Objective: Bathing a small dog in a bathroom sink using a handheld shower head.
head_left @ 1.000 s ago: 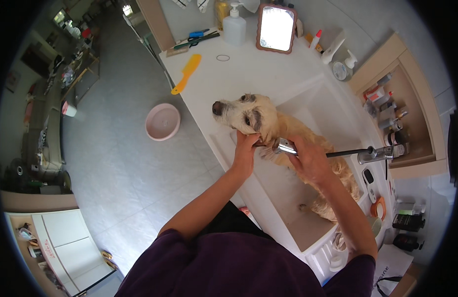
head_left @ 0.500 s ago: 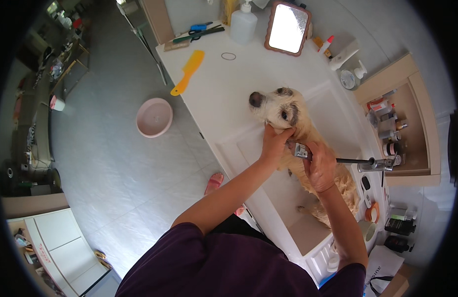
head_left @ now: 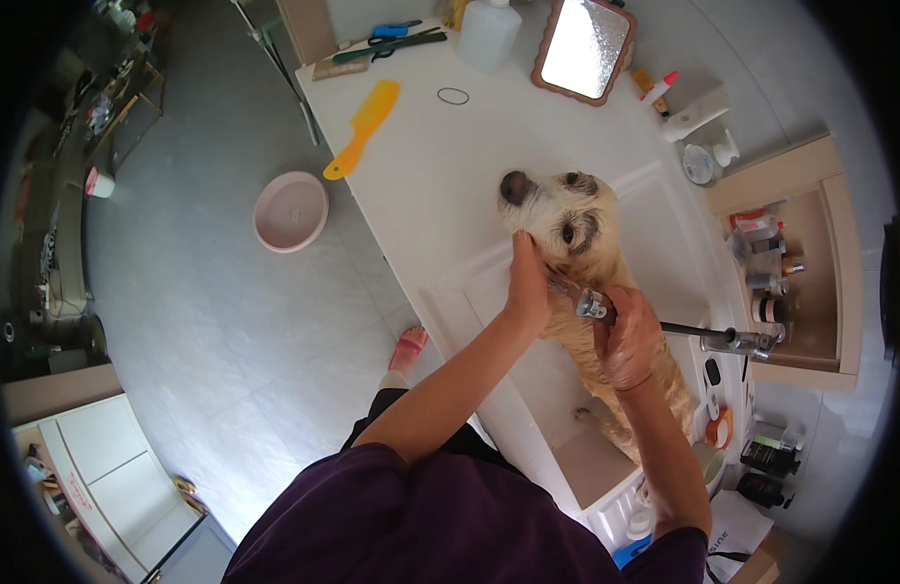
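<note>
Dog (head_left: pixel 567 209), one and cream-coloured, is in the sink (head_left: pixel 552 389) sunk into the white surface (head_left: pixel 431 185), its head above the sink's left end and its nose over the surface. Bare surface runs from the nose to the left edge, where one yellow comb (head_left: pixel 370 115) lies with its handle tip right at that edge. The left hand (head_left: pixel 530 287) presses to the dog's cheek, thumb showing — its other fingers are mostly hidden, so I cannot tell how far they close. The right hand (head_left: pixel 630 336) has its fingers wrapped around one spray head (head_left: pixel 594 305), facing the dog's neck. Most of the dog's legs are hidden. At the far edge stand one mirror (head_left: pixel 584 49) and one whitish bottle (head_left: pixel 489 39), both cut off at the top; the bottles in the wall niche (head_left: pixel 818 273) are too crowded to count.
</note>
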